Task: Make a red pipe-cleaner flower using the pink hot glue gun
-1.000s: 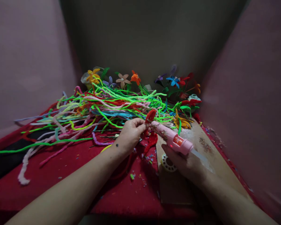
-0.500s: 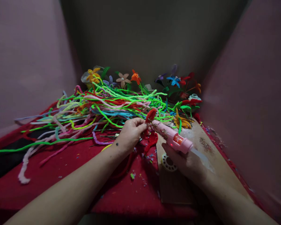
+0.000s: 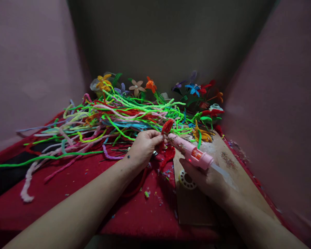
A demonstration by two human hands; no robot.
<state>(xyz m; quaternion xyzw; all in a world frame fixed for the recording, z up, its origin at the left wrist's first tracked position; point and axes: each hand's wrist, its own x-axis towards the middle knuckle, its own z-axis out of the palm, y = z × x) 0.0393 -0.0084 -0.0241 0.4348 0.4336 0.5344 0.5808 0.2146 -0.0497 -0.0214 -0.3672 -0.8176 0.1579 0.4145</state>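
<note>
Between the fingertips of my left hand (image 3: 146,147) is a red pipe-cleaner petal (image 3: 167,127), pinched at its base and pointing up. My right hand (image 3: 206,181) is closed around a pink hot glue gun (image 3: 193,152) with a small red light lit and a clear glue stick coming out of its back. The gun's nozzle meets the petal's base at my left fingertips; the exact contact is hidden. Another red petal (image 3: 169,154) shows just below the nozzle, and whether it is joined to the first I cannot tell.
A big heap of coloured pipe cleaners (image 3: 124,117) spreads across the red cloth (image 3: 93,193). Finished pipe-cleaner flowers (image 3: 137,88) stand along the back wall. At right lies a wooden board (image 3: 248,186), with a pale ring-shaped spool (image 3: 187,180) beside my right hand.
Almost nothing differs. My left wrist has shifted very slightly, while the glue gun keeps its place at the red petal's base.
</note>
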